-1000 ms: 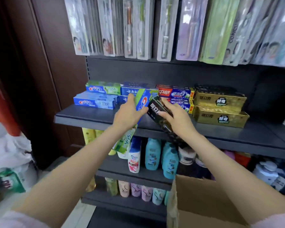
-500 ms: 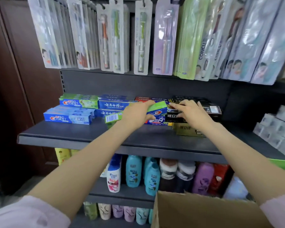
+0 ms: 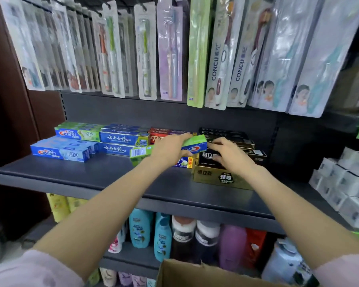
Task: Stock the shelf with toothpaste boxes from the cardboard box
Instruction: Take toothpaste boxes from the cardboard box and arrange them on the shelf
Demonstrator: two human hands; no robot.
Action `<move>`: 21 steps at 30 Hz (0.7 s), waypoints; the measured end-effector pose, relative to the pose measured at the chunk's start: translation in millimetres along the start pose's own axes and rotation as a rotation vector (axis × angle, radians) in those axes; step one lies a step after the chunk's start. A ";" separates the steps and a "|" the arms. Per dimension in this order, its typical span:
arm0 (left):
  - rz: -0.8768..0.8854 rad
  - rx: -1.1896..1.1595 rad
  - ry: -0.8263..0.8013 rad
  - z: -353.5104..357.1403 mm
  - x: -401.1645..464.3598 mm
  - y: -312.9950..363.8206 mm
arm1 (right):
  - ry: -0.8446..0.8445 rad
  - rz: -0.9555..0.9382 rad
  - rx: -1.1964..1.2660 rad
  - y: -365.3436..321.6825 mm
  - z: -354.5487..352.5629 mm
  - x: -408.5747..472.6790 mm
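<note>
You are in the middle of placing two boxes at once. Your left hand (image 3: 170,149) is gripping a green toothpaste box (image 3: 195,141), holding it tilted just above the row at the centre of the frame. Your right hand (image 3: 229,155) is pressing a black toothpaste box (image 3: 207,159) onto the gold boxes (image 3: 220,178), fingers curled over its top.

As I judge it, the next move is calling for you to seat the black box square on its stack, then lower the green one flat onto the red and blue boxes beneath it.

The shelf (image 3: 91,177) is offering bare room along its front edge, lower left of centre, and the blue Crest boxes (image 3: 60,152) are sitting well apart to the left. The hanging toothbrush packs (image 3: 170,54) are leaving little headroom above. The cardboard box (image 3: 195,274) is waiting at the bottom of the frame.
</note>
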State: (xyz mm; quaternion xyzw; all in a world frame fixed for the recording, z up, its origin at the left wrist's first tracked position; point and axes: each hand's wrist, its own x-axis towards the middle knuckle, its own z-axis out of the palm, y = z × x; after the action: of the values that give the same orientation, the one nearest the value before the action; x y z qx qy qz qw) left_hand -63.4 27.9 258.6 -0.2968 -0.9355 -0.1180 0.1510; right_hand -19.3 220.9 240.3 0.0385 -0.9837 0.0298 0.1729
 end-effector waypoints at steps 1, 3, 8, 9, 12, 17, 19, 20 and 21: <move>-0.001 -0.024 -0.025 -0.6 -0.5 0.7 | 0.026 0.008 0.117 -3.6 -2.6 -2.6; 0.021 -0.077 -0.081 -3.7 -2.0 0.5 | 0.097 0.002 0.407 -14.8 -10.3 -7.9; 0.054 -0.177 -0.154 -8.1 -13.0 -6.6 | 0.120 -0.079 0.510 -35.6 -17.5 -9.8; 0.029 -0.226 -0.134 -7.2 -17.4 -11.6 | 0.119 -0.081 0.518 -38.5 -16.5 -8.6; -0.026 -0.315 -0.066 -12.1 -31.4 -37.1 | 0.104 -0.089 0.546 -54.6 -11.5 -4.1; -0.108 -0.362 -0.130 -23.7 -52.3 -98.8 | 0.113 0.011 0.701 -93.5 7.2 16.4; -0.118 -0.400 -0.115 -26.5 -60.0 -130.1 | 0.156 0.050 0.804 -120.9 15.7 29.6; -0.107 -0.396 -0.103 -27.5 -61.5 -142.0 | 0.162 0.067 0.843 -131.8 17.9 33.9; -0.104 -0.389 -0.097 -29.3 -63.4 -154.4 | 0.155 0.085 0.870 -143.1 21.1 39.2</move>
State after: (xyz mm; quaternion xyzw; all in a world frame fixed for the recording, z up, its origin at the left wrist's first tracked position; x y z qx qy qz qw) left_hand -99.1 -137.0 243.2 -0.2770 -0.9154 -0.2895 0.0395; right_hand -50.9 74.3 240.4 0.0648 -0.8644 0.4510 0.2127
